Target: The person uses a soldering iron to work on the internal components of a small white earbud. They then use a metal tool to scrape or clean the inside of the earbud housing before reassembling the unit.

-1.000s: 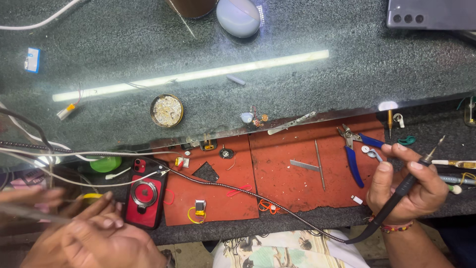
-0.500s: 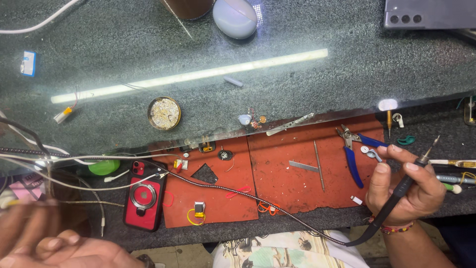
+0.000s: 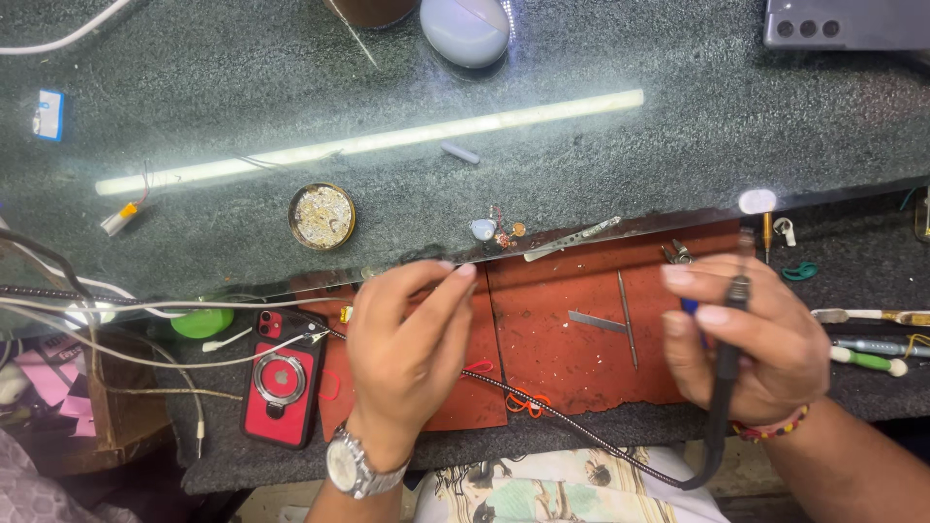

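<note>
My left hand [image 3: 407,344] hovers over the left part of a red work mat [image 3: 572,368], thumb and forefinger pinched near the mat's far edge; I cannot see anything between them. A silver watch [image 3: 351,469] sits on that wrist. My right hand [image 3: 751,339] grips a black pen-shaped soldering tool [image 3: 728,358], tip pointing away from me, above the mat's right end. Its braided cable [image 3: 572,426] runs under my left hand toward the left. A thin metal rod [image 3: 627,310] and a small flat blade [image 3: 596,322] lie on the mat between my hands.
A red phone with a ring holder [image 3: 283,373] lies left of the mat beside a green lid [image 3: 201,322] and white wires. On the glass-topped counter are a round tin of metal scraps [image 3: 322,215], tweezers [image 3: 572,239] and a white oval object [image 3: 465,27]. Hand tools [image 3: 867,360] lie at right.
My left hand has come up from the lower left corner to the middle of the mat. My right hand has turned the soldering tool upright and moved slightly left.
</note>
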